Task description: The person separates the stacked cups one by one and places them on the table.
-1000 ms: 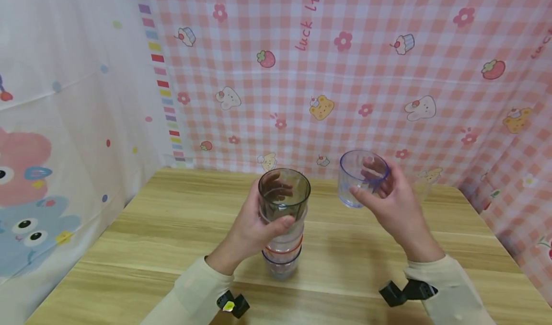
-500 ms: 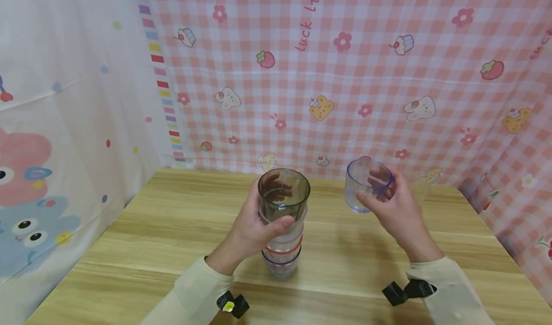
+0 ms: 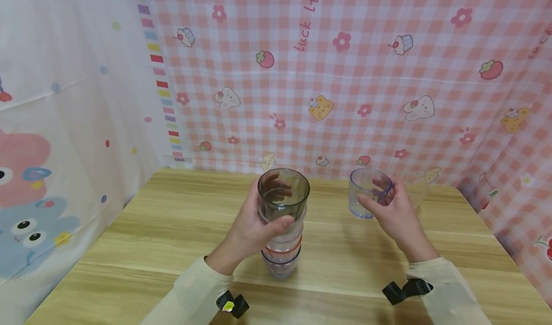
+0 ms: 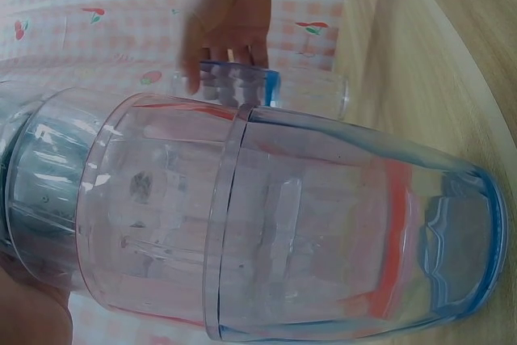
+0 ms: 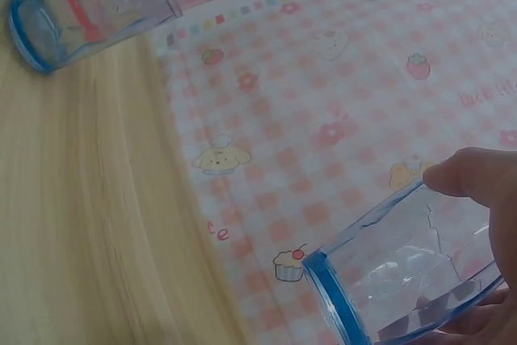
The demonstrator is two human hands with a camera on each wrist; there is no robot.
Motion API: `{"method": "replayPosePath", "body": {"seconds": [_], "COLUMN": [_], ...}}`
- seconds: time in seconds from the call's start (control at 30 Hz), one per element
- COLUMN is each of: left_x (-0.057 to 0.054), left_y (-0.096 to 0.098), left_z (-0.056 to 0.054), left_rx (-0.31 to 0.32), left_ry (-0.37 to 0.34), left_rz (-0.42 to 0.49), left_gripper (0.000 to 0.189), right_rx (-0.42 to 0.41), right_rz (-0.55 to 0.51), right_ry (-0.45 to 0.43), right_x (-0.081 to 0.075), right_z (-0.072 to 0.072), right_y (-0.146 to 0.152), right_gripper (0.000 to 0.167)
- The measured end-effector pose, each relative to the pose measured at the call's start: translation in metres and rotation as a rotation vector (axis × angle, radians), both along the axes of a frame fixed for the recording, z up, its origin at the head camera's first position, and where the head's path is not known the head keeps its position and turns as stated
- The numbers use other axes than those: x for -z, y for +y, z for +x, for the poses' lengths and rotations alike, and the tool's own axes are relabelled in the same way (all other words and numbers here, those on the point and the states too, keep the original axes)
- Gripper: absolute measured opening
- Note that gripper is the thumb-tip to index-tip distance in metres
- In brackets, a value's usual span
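Nested in one upright column, several clear plastic cups (image 3: 282, 241) stand near the middle of the wooden table, with red and blue rims among them. My left hand (image 3: 254, 231) grips the smoky grey cup (image 3: 280, 212) at the column's top, thumb across its front. In the left wrist view, the blue base (image 4: 494, 236) of the lowest cup is right at the tabletop. To the right, my right hand (image 3: 398, 212) holds a single clear cup (image 3: 360, 200) with a blue rim, thumb in front and fingers behind. The right wrist view shows this cup's thick blue base (image 5: 338, 300) over the table.
Another clear cup (image 3: 419, 193), hard to make out, stands at the table's back right, partly behind my right hand. A pink checked cloth (image 3: 276, 75) hangs along the table's (image 3: 151, 234) back edge. White printed cloth (image 3: 86, 123) hangs at the left.
The right hand has moved slightly right and lower, carrying the blue-rimmed cup away from the column. My left hand and the stacked cups have stayed in place.
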State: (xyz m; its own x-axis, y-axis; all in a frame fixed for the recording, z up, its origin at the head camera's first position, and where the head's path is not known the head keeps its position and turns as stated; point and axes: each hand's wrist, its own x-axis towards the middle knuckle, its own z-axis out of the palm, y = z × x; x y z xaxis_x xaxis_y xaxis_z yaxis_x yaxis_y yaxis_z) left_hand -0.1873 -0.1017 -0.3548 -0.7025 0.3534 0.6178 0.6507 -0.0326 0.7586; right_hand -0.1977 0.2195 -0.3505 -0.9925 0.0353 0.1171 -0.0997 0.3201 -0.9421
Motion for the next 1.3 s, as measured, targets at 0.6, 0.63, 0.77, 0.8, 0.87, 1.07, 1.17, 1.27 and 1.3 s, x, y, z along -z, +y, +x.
{"method": "replayPosePath", "body": {"seconds": [0.6,0.63,0.77,0.8,0.87,1.07,1.17,1.27,1.3], "left_x": [-0.001,-0.001,-0.001,-0.001,-0.001,-0.001,-0.001,-0.001,-0.001], "left_y": [0.0,0.0,0.001,0.001,0.001,0.001,0.001,0.001,0.001], "left_z": [0.0,0.0,0.0,0.0,0.0,0.0,0.0,0.0,0.0], "left_rx": [0.006,0.006,0.007,0.007,0.006,0.002,-0.001,-0.002,-0.001], "left_ry": [0.005,0.007,0.004,0.004,0.002,-0.003,-0.006,-0.008,-0.008], "left_rz": [0.005,0.004,0.004,0.003,0.003,0.002,0.001,0.0,0.001], "left_gripper": [0.094,0.093,0.093,0.093,0.092,0.093,0.093,0.093,0.093], "right_rx": [0.055,0.056,0.065,0.065,0.068,0.068,0.068,0.073,0.077], "right_rz": [0.121,0.121,0.136,0.139,0.154,0.187,0.203,0.205,0.206], "right_ry": [-0.091,-0.098,-0.11,-0.112,-0.114,-0.141,-0.163,-0.173,-0.174], "right_x": [0.027,0.028,0.031,0.032,0.033,0.037,0.04,0.045,0.047], "right_z": [-0.013,-0.013,-0.014,-0.014,-0.014,-0.015,-0.015,-0.016,-0.017], "right_y": [0.011,0.011,0.011,0.011,0.012,0.015,0.017,0.018,0.019], "right_gripper": [0.101,0.1,0.098,0.098,0.098,0.103,0.106,0.105,0.105]}}
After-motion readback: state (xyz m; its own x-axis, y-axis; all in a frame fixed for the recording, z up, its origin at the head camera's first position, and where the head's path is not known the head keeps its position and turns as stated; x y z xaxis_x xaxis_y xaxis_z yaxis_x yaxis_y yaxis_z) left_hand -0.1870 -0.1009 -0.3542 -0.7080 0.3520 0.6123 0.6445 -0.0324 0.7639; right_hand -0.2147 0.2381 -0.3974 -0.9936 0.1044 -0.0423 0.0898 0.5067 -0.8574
